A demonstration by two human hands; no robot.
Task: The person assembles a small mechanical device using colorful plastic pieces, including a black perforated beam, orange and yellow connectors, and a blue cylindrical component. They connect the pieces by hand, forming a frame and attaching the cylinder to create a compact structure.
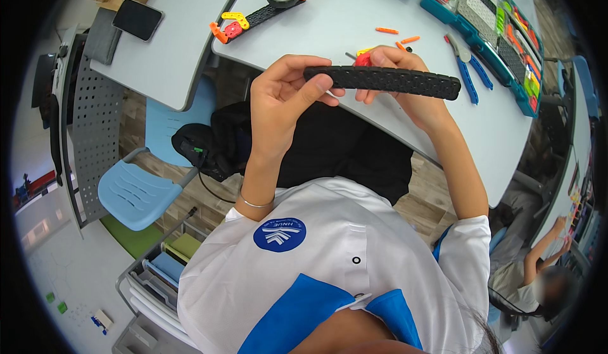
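A long black perforated strip [392, 82], like a beam from a building set, is held up above the table's near edge. My left hand [278, 91] is closed on its left end, thumb in front and fingers behind. My right hand [419, 106] is behind the strip, its fingertips pinching a small red piece [363, 59] close to the strip's upper edge. Whether the red piece is joined to the strip cannot be made out. Just behind the hands, a bit of yellow piece [363, 52] shows.
On the white table [342, 25] lie a part-built model [259, 16] with a grey wheel, several orange pegs [387, 30] and blue-handled pliers [467, 69]. A teal parts case [484, 21] stands far right. A phone [138, 19] rests on the left table. Another person [516, 284] sits at right.
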